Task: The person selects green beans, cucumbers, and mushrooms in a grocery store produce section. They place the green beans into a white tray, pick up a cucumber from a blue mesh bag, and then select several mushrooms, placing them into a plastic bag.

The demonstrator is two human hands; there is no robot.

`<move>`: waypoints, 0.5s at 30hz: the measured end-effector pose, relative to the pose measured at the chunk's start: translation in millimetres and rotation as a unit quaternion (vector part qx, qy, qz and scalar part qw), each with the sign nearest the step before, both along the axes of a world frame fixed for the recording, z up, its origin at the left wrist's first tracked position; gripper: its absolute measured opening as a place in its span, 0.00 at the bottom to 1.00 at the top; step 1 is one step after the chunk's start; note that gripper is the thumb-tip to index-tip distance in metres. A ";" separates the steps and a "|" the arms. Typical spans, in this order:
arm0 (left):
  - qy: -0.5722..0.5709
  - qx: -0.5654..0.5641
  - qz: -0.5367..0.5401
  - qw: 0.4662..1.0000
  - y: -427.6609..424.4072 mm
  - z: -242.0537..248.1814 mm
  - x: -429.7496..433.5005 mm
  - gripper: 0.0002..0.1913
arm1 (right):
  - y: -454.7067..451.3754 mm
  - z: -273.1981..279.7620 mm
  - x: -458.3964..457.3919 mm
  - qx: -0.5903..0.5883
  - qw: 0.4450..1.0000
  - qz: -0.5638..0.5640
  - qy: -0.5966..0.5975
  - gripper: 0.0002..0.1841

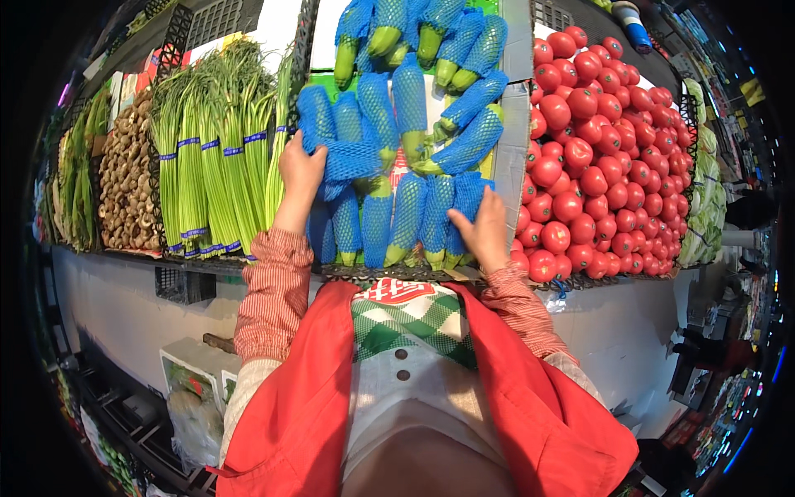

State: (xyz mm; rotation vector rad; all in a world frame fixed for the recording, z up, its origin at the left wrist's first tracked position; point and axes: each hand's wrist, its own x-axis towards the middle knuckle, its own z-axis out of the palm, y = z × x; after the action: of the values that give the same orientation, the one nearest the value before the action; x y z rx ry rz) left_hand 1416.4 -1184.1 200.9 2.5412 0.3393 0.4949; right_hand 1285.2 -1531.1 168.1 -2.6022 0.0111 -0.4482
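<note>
Zucchini in blue foam-net sleeves point(408, 102) lie in rows in front of me, their green ends poking out. My left hand point(302, 168) is at the left side of the display, thumb and fingers around the end of a netted zucchini point(348, 159) lying crosswise over others; its fingertips are partly hidden. At the front right, my right hand point(486, 231) has its thumb and fingers on either side of another netted zucchini point(467, 200), which lies in the front row beside several more. Both hands are bare below striped sleeve covers.
Red tomatoes point(584, 180) are heaped to the right, past a grey cardboard divider point(512, 143). Banded bunches of green garlic stems point(214, 168) and a pile of mushrooms point(129, 180) lie to the left. Leafy cabbages point(705, 192) sit farther right. A white foam box point(192, 373) stands below, at left.
</note>
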 end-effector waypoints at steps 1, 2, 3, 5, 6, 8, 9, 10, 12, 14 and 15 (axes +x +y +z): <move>-0.045 -0.020 -0.003 0.999 -1.6 0.1 -11.1 0.31 | -2.2 0.7 -3.4 0.009 0.999 0.035 0.024 0.44; -0.078 -0.014 -0.013 0.997 -2.2 -0.9 -23.5 0.28 | -0.3 -0.1 -1.9 0.002 0.999 0.030 0.023 0.44; -0.126 -0.011 -0.018 0.992 -2.2 -4.3 -36.5 0.26 | 0.2 -1.0 3.0 0.022 1.000 -0.007 -0.002 0.43; -0.144 -0.044 -0.023 0.988 3.5 -14.7 -60.0 0.22 | 1.5 -4.9 22.7 0.061 0.997 -0.048 -0.018 0.43; -0.182 -0.049 -0.054 0.981 8.9 -19.7 -69.3 0.20 | 2.3 -8.2 39.3 0.094 0.994 -0.042 -0.036 0.40; -0.167 -0.102 -0.034 0.980 25.5 -23.9 -83.5 0.18 | 36.8 -30.5 90.2 0.154 0.986 -0.045 -0.037 0.43; -0.166 -0.133 -0.020 0.977 30.8 -22.9 -91.7 0.17 | 54.4 -44.2 116.5 0.189 0.977 -0.096 0.020 0.46; -0.147 -0.131 -0.003 0.980 33.8 -20.1 -101.3 0.16 | 66.2 -57.5 140.1 0.219 0.965 -0.131 0.056 0.49; -0.154 -0.118 -0.028 0.981 21.3 -12.8 -133.9 0.15 | 49.8 -76.5 160.3 0.244 0.946 -0.179 0.117 0.54; -0.170 -0.096 -0.036 0.980 -8.9 -3.7 -176.2 0.14 | 5.9 -80.8 166.6 0.218 0.934 -0.243 0.146 0.58; -0.163 -0.113 -0.004 0.980 -14.4 -0.7 -189.4 0.14 | -4.5 -83.5 165.8 0.262 0.927 -0.207 0.170 0.58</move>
State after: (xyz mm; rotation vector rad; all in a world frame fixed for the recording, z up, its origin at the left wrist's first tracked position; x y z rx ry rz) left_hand 1226.9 -1198.5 200.2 2.1950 0.2467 0.8085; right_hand 1451.0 -1535.6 84.6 -2.1003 0.7091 -0.1002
